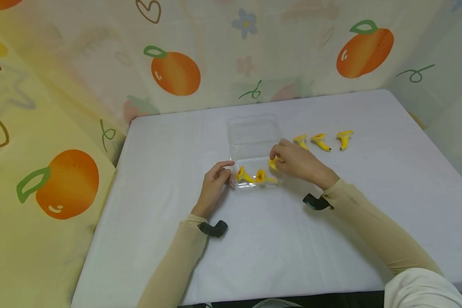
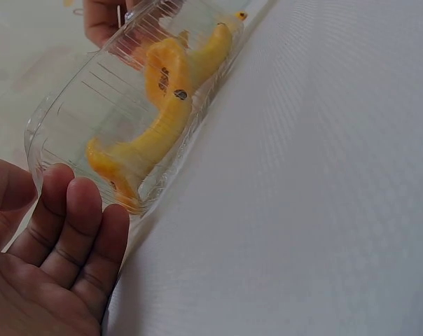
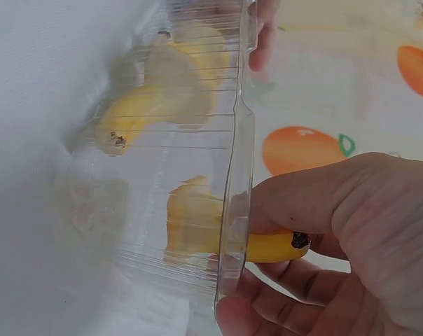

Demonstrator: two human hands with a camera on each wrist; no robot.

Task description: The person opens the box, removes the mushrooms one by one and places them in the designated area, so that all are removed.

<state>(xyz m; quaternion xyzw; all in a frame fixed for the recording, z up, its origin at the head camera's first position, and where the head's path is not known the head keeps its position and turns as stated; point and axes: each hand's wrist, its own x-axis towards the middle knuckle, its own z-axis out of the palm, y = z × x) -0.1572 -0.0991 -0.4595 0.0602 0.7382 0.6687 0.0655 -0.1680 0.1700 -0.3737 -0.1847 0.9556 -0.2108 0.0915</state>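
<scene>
A clear plastic clamshell box (image 1: 250,147) lies on the table with its lid folded back. Two yellow trumpet-shaped mushrooms, one of them the left mushroom (image 1: 245,175), lie in its base. My left hand (image 1: 214,186) holds the box at its left end, and in the left wrist view the fingers (image 2: 82,217) touch the outer wall. Over the right end, my right hand (image 1: 298,164) pinches a third mushroom (image 3: 278,247) by its dark-tipped stem, with the flared end seen through the box wall.
Three more yellow mushrooms (image 1: 321,142) lie in a row at the back right, the nearest partly behind my right hand. A white cloth (image 1: 169,141) covers the table. A fruit-printed curtain (image 1: 215,51) hangs along its back and left side.
</scene>
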